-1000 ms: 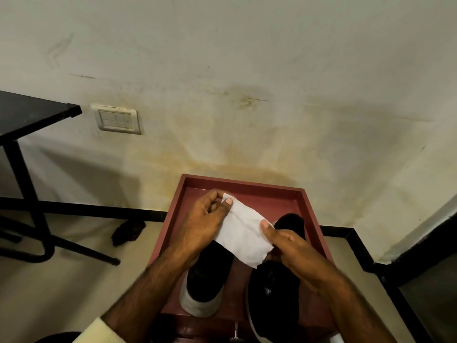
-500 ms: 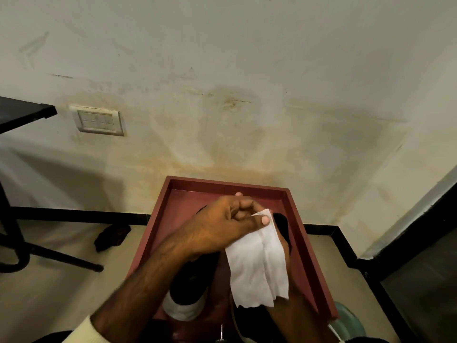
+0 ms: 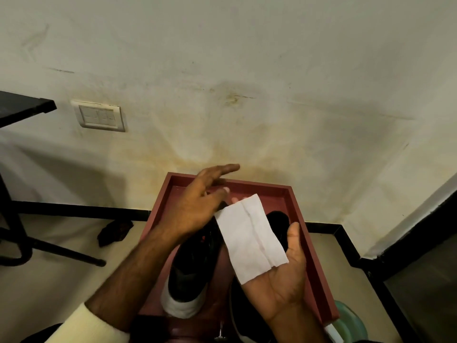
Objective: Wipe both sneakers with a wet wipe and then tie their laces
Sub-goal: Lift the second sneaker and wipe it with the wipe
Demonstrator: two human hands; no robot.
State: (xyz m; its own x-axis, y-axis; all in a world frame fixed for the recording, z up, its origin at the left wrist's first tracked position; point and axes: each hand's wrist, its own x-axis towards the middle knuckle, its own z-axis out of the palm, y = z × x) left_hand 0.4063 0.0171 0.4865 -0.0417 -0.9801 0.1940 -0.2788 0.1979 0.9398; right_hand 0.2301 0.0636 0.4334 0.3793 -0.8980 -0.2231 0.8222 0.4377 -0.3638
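Over tray (image 3: pixel 259 185), wipe (image 3: pixel 249 238) lies on right hand (image 3: pixel 284 285).

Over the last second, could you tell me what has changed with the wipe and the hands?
A second ago both hands pinched the wet wipe, stretched between them. The left hand has let go and hovers open beside it; the right hand has turned palm up, and the wipe now lies flat on it. The sneakers remain in the red tray.

Wipe (image 3: pixel 249 240) on right hand (image 3: pixel 284 285); left hand (image 3: pixel 197 209) beside; sneakers (image 3: pixel 190 271) below, in tray (image 3: pixel 314 263).
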